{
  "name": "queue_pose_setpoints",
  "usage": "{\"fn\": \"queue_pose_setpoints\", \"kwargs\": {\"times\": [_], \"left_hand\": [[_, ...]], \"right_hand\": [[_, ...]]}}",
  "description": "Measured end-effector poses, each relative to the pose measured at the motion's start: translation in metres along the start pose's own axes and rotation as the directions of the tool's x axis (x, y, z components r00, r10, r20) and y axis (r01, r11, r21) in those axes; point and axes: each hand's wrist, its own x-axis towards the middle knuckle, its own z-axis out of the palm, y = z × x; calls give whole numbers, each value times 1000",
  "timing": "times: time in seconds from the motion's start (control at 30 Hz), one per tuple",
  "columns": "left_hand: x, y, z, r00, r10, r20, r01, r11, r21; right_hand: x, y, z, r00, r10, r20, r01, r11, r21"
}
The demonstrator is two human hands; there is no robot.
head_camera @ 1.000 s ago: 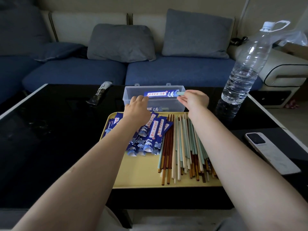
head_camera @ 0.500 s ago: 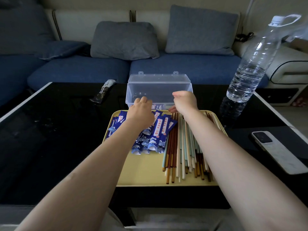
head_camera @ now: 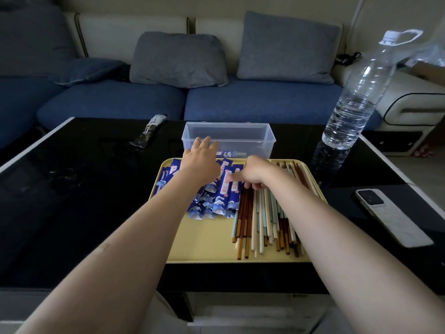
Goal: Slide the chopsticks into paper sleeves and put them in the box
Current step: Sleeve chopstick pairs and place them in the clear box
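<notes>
Fingers (head_camera: 237,176) of the right hand (head_camera: 256,173) curl down onto the far ends of the chopsticks (head_camera: 261,220); whether they grip one I cannot tell. Left hand (head_camera: 201,162) lies flat, fingers straight, on the blue paper sleeves (head_camera: 216,201). Brown, white and pale green sticks lie loose on the yellow tray (head_camera: 204,239). At 12 o'clock stands the clear box (head_camera: 228,137), sleeved pairs inside. Water bottle (head_camera: 356,97) at 2 o'clock, phone (head_camera: 392,216) at 3 o'clock on the black tabletop (head_camera: 72,189).
</notes>
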Motion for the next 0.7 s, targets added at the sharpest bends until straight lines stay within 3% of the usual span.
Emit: {"fn": "queue_pose_setpoints", "kwargs": {"times": [0.13, 0.23, 0.33, 0.43, 0.5, 0.6, 0.7], "left_hand": [[-11, 4, -7, 1000, -3, -12, 2, 1000, -17], [-18, 11, -15, 995, -20, 102, 22, 1000, -22], [-25, 19, -19, 980, 24, 200, -24, 1000, 1], [-32, 22, -23, 995, 27, 93, -22, 998, -55], [-36, 22, -22, 990, 133, -39, -135, 989, -55], [-43, 31, -25, 918, 365, -153, -362, 931, 50], [-46, 43, -25, 881, 452, -139, -440, 891, 109]], "right_hand": [[-8, -5, 2, 999, 32, 33, -34, 998, 55], [-11, -7, 5, 996, 80, 29, -83, 992, 100], [-15, -5, 5, 993, 116, -8, -110, 961, 254], [-23, 4, -8, 987, 117, -107, -63, 907, 416], [-29, 12, -17, 983, 111, -146, -28, 877, 480], [-37, 24, -26, 994, 43, -98, 16, 848, 530], [-50, 33, -32, 997, -74, -2, 65, 863, 501]]}}
